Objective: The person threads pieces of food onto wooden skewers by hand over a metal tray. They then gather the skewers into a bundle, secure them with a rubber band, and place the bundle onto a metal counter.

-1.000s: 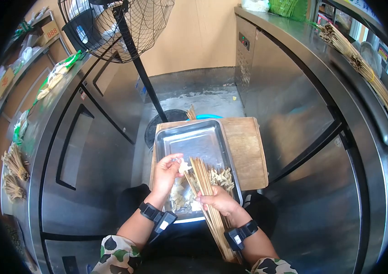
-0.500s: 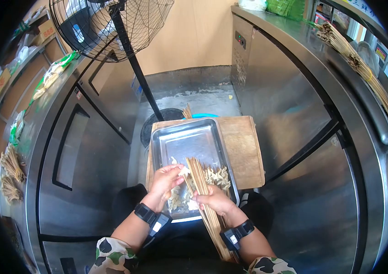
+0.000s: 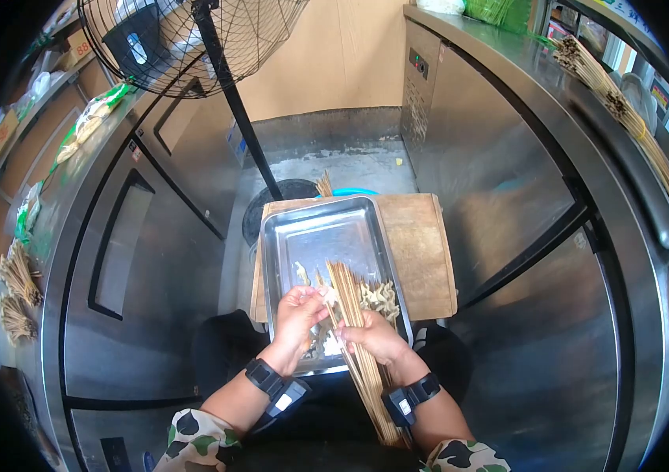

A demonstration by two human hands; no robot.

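A thick bundle of bamboo skewers (image 3: 346, 287) is gripped in my right hand (image 3: 375, 338), its long ends running down toward my lap. Between the fingertips of my left hand (image 3: 297, 318) is a small pale food piece (image 3: 329, 296), held at the upper end of a skewer at the bundle's left side. I cannot make out how far the skewer goes into it. Beneath both hands lies a metal tray (image 3: 315, 228). Pale, curled food pieces (image 3: 382, 300) lie on its right side beside the bundle, and more are partly hidden under my hands.
The tray rests on a wooden board (image 3: 417, 252). A standing fan (image 3: 232, 102) rises behind it. Steel cabinets (image 3: 500, 157) flank both sides. More skewer bundles lie on the right counter (image 3: 618, 98) and the left counter (image 3: 20, 275).
My left hand has shifted slightly right, bringing the pale piece closer against the skewers. My right hand keeps its grip on the bundle. The view has tilted a little.
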